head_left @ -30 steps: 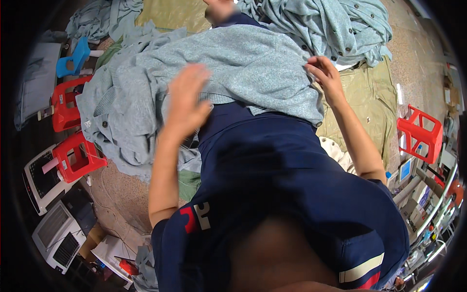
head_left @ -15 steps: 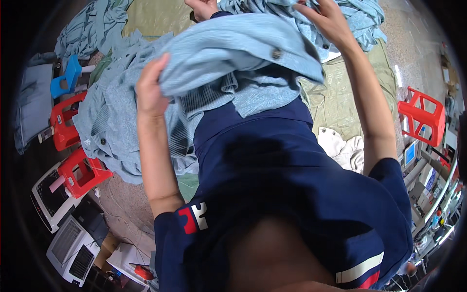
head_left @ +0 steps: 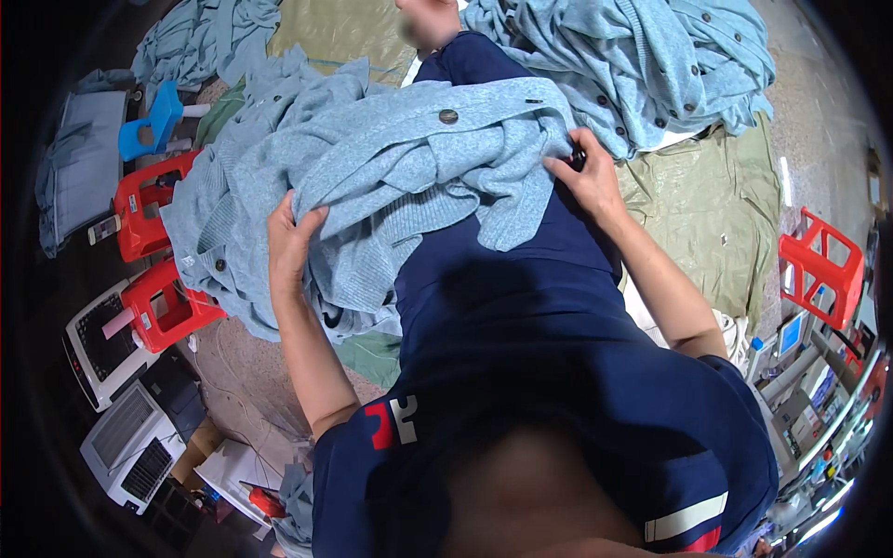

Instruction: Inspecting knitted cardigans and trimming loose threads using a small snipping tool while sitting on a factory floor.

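Blue cardigan (head_left: 437,158) between both hands (head_left: 292,244)

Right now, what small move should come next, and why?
Perhaps ease the left hand slightly outward to smooth the blue-grey knit garment: its fabric lies bunched in folds between that hand, which grips it, and the right hand.

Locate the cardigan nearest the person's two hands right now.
In the head view, the light-blue cardigan lies across the person's lap at upper centre, between the left hand and right hand, left of a garment pile.
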A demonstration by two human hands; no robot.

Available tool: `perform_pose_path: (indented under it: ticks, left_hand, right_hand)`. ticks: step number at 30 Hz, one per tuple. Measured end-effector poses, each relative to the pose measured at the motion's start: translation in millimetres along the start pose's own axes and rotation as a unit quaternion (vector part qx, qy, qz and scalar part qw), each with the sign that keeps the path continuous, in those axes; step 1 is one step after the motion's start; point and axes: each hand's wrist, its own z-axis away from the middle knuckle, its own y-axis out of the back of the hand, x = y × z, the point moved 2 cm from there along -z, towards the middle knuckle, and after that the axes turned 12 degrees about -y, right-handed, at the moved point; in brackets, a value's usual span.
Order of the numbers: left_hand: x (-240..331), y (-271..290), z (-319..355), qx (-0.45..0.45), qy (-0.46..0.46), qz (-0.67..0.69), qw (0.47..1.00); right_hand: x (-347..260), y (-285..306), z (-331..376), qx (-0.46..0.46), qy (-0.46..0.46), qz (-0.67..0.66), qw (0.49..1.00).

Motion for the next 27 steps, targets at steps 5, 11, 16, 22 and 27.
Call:
perform_pose_path:
  ticks: [5,11,16,22,27]
  left_hand:
    - [-24,13,-10,0.106,-0.060,-0.039,0.992]
    - [-36,51,-4,0.290,-0.051,0.234,0.927]
    - [-60,50,-31,0.272,0.037,0.224,0.935]
    - [-66,65,-32,0.283,0.041,0.149,0.947]
    - [-61,65,-42,0.308,0.117,0.280,0.902]
  right_hand:
    - [8,17,0,0.022,0.005,-0.272,0.962]
    - [-63,116,40,0.306,0.494,0.112,0.806]
    - [-18,69,48,0.000,0.513,0.281,0.811]
    - [33,49,37,0.064,0.267,0.091,0.957]
    - [68,47,7,-0.009,0.068,-0.186,0.980]
